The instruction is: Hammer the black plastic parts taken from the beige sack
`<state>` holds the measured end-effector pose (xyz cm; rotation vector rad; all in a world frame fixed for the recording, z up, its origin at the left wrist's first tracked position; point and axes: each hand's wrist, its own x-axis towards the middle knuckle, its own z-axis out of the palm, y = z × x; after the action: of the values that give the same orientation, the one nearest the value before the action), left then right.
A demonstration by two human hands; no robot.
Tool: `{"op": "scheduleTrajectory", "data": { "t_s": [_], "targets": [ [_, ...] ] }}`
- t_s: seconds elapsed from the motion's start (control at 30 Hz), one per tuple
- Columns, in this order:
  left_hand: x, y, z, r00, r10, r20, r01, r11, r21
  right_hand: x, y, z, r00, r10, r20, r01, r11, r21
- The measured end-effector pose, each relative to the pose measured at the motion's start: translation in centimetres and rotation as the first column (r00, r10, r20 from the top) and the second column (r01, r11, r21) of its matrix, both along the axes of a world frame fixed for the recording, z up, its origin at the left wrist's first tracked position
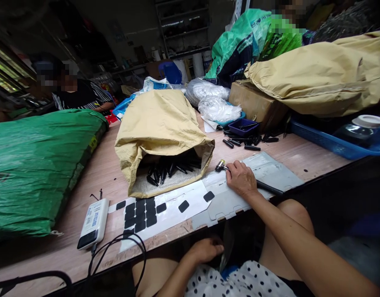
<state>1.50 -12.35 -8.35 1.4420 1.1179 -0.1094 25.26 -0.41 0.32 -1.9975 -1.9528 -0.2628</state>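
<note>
My right hand (241, 179) is closed around the shaft of a small hammer (270, 188) lying over the grey sheet near the table's front edge. The hammer head (221, 166) has a yellow face and points left. Below the table edge, my left hand (207, 249) hangs over my lap with its fingers loosely bent and apart, nothing visible in it. Left of the hammer, a white sheet (174, 214) bears black rounded-square pads (140, 215), some set apart, one at the sheet's right end. Behind it, an open paper sack (165, 123) shows black slender pieces (162, 172) inside.
A white power bank (93, 222) with a black cable (115, 241) lies at left beside a green sack (41, 173). More black pieces (252, 147) lie by a purple tray (243, 127). A blue tray (326, 142) holds a jar. Another person (81, 95) sits far left.
</note>
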Motion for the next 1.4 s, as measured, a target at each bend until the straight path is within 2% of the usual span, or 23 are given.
{"op": "scheduleTrajectory", "data": {
  "t_s": [0.07,0.13,0.2,0.27,0.3,0.33,0.37,0.4,0.47,0.53,0.57,0.6,0.67,0.77,0.8,0.83,0.9,0.97,1.0,1.1,1.23,1.3,1.4],
  "targets": [
    [0.1,0.0,2.6,0.995,-0.095,0.044,0.097,0.993,-0.061,0.0,0.0,0.0,1.000,-0.001,0.004,0.000,1.000,0.006],
    [0.0,0.9,6.0,0.967,-0.192,0.168,0.218,0.964,-0.152,0.0,-0.1,0.0,1.000,-0.001,0.007,0.001,1.000,0.010],
    [-0.5,2.7,9.5,0.937,-0.192,0.293,0.258,0.944,-0.206,-0.1,-0.1,0.0,1.000,-0.001,0.007,0.001,1.000,0.013],
    [-1.4,5.1,12.3,0.939,-0.097,0.329,0.155,0.976,-0.152,-0.1,0.0,0.0,1.000,-0.002,0.004,0.002,1.000,0.011],
    [-1.9,6.6,13.2,0.947,-0.023,0.321,0.048,0.996,-0.070,-0.1,0.0,0.0,1.000,-0.002,0.003,0.002,1.000,0.009],
    [-2.6,8.1,13.9,0.948,0.068,0.310,-0.086,0.995,0.045,-0.1,0.0,0.1,1.000,-0.001,0.002,0.001,1.000,0.007],
    [-3.2,9.7,14.2,0.938,0.169,0.302,-0.232,0.955,0.183,-0.1,0.0,0.1,1.000,-0.001,0.002,0.001,1.000,0.005],
    [-3.8,11.3,14.4,0.917,0.271,0.294,-0.363,0.873,0.327,-0.1,0.0,0.0,1.000,0.000,0.002,0.000,1.000,0.003],
    [-5.0,14.3,14.1,0.858,0.457,0.233,-0.498,0.633,0.593,-0.1,0.0,0.0,1.000,-0.001,0.001,0.001,1.000,0.000],
    [-5.8,16.8,13.6,0.783,0.614,0.102,-0.434,0.421,0.796,-0.1,0.1,0.0,1.000,-0.005,-0.002,0.005,1.000,-0.003],
    [-6.0,17.8,13.3,0.738,0.674,0.035,-0.366,0.356,0.860,-0.1,0.1,0.0,1.000,-0.006,-0.003,0.006,1.000,-0.005],
    [-6.1,18.6,13.0,0.700,0.714,-0.022,-0.303,0.324,0.896,-0.1,0.1,0.0,1.000,-0.004,-0.005,0.004,1.000,-0.006],
    [-6.2,19.5,12.5,0.656,0.749,-0.097,-0.237,0.327,0.915,0.0,0.1,0.0,1.000,-0.002,-0.009,0.002,1.000,-0.007],
    [-6.1,19.7,12.0,0.636,0.754,-0.162,-0.217,0.376,0.901,0.0,0.1,-0.1,1.000,-0.002,-0.009,0.002,1.000,-0.003],
    [-6.1,19.5,11.9,0.635,0.755,-0.164,-0.213,0.375,0.902,0.0,0.1,-0.1,1.000,-0.005,-0.008,0.005,1.000,-0.001],
    [-6.1,19.2,11.9,0.635,0.758,-0.149,-0.211,0.355,0.911,0.0,0.1,-0.1,1.000,-0.006,-0.008,0.006,1.000,0.001],
    [-6.0,18.2,12.0,0.652,0.756,-0.064,-0.217,0.266,0.939,0.0,0.1,0.0,1.000,-0.008,-0.007,0.008,1.000,0.001],
    [-5.5,16.7,12.2,0.724,0.689,0.041,-0.238,0.193,0.952,-0.1,0.0,0.0,1.000,-0.007,-0.007,0.007,1.000,0.003],
    [-5.1,15.9,12.2,0.775,0.627,0.079,-0.249,0.187,0.950,-0.1,0.0,0.0,1.000,-0.007,-0.007,0.007,1.000,0.005],
    [-3.3,13.5,11.9,0.908,0.402,0.116,-0.243,0.282,0.928,-0.1,0.0,-0.1,1.000,-0.008,0.001,0.008,1.000,0.014],
    [-1.1,11.9,10.5,0.968,0.239,0.075,-0.172,0.415,0.894,-0.1,0.0,-0.2,1.000,-0.009,0.004,0.009,1.000,0.023],
    [-0.6,11.8,9.7,0.972,0.225,0.070,-0.164,0.431,0.887,0.0,0.0,-0.2,1.000,-0.005,-0.001,0.005,1.000,0.024],
    [-0.4,11.9,8.9,0.968,0.234,0.089,-0.183,0.421,0.888,-0.1,0.0,-0.1,1.000,-0.006,-0.008,0.006,1.000,0.018]
  ]
}}
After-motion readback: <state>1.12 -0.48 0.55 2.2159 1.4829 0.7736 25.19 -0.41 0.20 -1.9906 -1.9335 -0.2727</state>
